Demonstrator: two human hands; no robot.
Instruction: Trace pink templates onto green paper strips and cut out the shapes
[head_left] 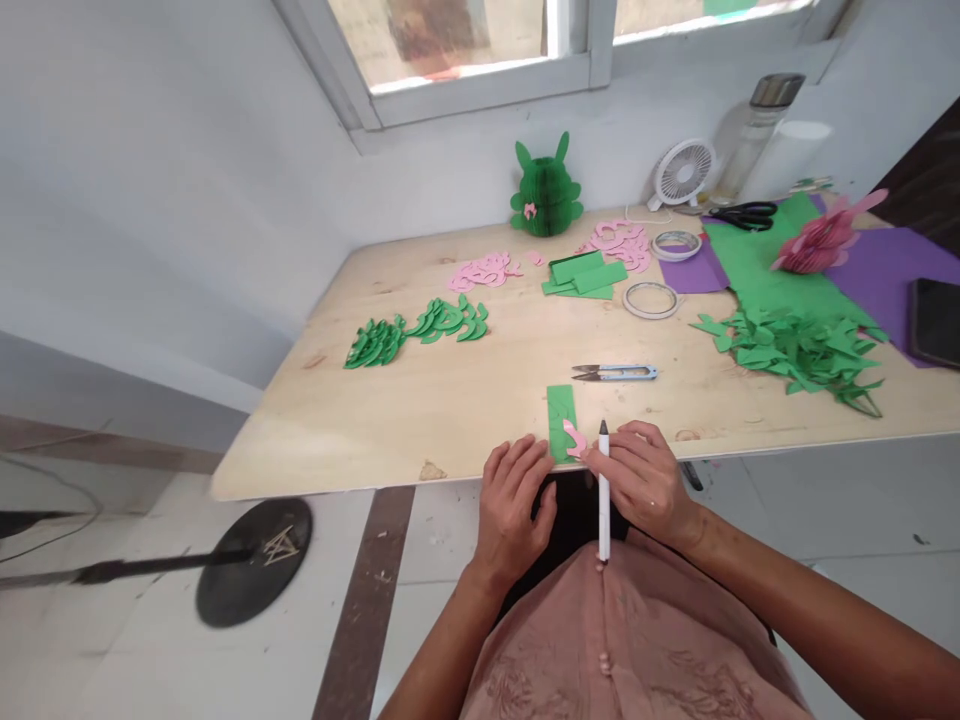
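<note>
A green paper strip [561, 412] lies at the table's front edge, with folds or lines across it. On its lower part rests a curved pink paper cutout [575, 438]. My left hand [516, 508] is at the edge just left of the strip, fingers slightly bent and apart, the index fingertip by the strip's lower corner. A white pen [604, 500] with a dark tip pointing away from me is held in my right hand [651, 483], whose fingertips also reach the pink cutout. Thread snips [615, 373] lie beyond the strip.
Green cutouts [448, 320] and pink cutouts [484, 271] lie in piles at left. Further back are green strips [585, 275], tape rolls [651, 300] and a green paper rabbit figure [547, 190]. Green scraps [799, 350], scissors [744, 215], a fan [684, 173] and a phone [936, 322] are at right.
</note>
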